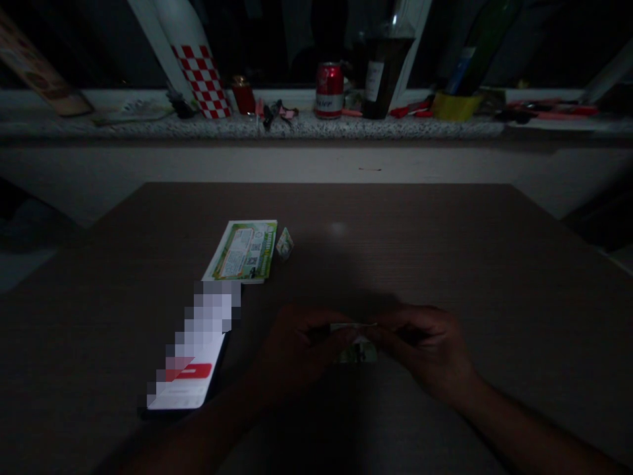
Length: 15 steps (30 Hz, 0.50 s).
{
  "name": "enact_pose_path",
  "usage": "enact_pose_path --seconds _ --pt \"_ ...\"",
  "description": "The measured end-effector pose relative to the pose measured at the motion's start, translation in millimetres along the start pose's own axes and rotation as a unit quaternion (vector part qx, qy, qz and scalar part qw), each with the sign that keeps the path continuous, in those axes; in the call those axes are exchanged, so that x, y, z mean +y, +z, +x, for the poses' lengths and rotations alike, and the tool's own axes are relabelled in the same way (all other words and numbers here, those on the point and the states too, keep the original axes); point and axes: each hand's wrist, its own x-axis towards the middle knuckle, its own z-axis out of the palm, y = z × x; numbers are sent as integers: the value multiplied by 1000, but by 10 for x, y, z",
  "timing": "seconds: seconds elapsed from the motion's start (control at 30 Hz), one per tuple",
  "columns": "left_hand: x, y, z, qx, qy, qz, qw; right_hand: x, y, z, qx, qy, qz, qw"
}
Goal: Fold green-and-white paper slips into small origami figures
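Note:
In dim light my left hand (301,346) and my right hand (425,346) meet over a dark brown table (445,251). Both pinch a small folded piece of printed paper (357,344), each at one end of its top edge. Farther off, to the left, lies a green and white printed sheet (243,251). A tiny folded paper shape (285,243) stands just right of that sheet.
A lit phone (190,373) lies left of my left hand. Beyond the table's far edge runs a stone sill (148,125) with a red can (329,90), a dark bottle (383,66), a red-checked container (200,72), a yellow tape roll (455,105) and small tools.

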Motion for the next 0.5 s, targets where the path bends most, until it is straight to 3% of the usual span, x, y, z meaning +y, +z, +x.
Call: enact_pose_path --seconds 0.13,0.5 --pt "-9 23 4 14 4 -42 999 -1 -5 -5 -6 -4 -6 1000" --pt "19 42 -51 25 86 32 995 -30 -21 -49 11 -80 -75 994"
